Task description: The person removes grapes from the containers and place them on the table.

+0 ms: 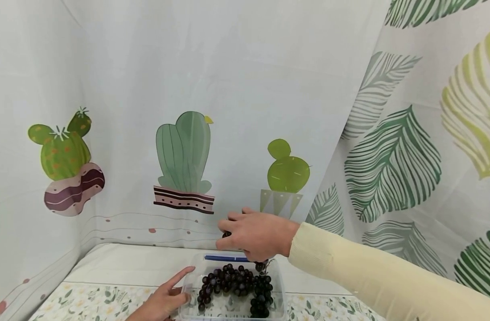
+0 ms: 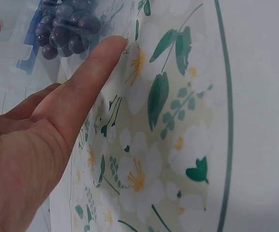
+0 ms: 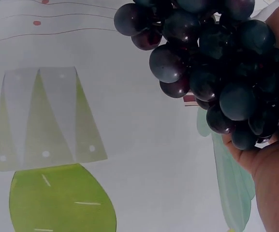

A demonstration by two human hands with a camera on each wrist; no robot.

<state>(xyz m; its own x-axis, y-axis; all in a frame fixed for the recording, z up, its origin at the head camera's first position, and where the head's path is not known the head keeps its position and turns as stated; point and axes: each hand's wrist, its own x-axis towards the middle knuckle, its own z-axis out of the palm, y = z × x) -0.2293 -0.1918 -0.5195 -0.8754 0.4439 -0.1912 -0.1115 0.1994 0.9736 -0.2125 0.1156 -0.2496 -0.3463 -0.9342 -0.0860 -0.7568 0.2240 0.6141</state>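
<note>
A clear plastic box (image 1: 282,285) holds dark purple grapes (image 1: 228,278) that curve in an arc, with more down its right side. Above its back right corner, my right hand (image 1: 254,234) grips a bunch of dark grapes (image 3: 236,77). The bunch is mostly hidden by the hand in the head view. In the right wrist view, fingers show on the bunch's right side. My left hand (image 1: 162,299) lies along the box's left side, index finger and thumb extended against it. The left wrist view shows this hand (image 2: 47,125) beside the translucent wall, with grapes (image 2: 64,29) behind it.
A blue strip (image 1: 224,258) runs along the box's back edge. Beneath the box lies a floral cloth (image 1: 104,296), with a plain white band (image 1: 148,263) behind it. White curtains printed with cacti (image 1: 184,154) and leaves (image 1: 393,165) hang close at the back and right.
</note>
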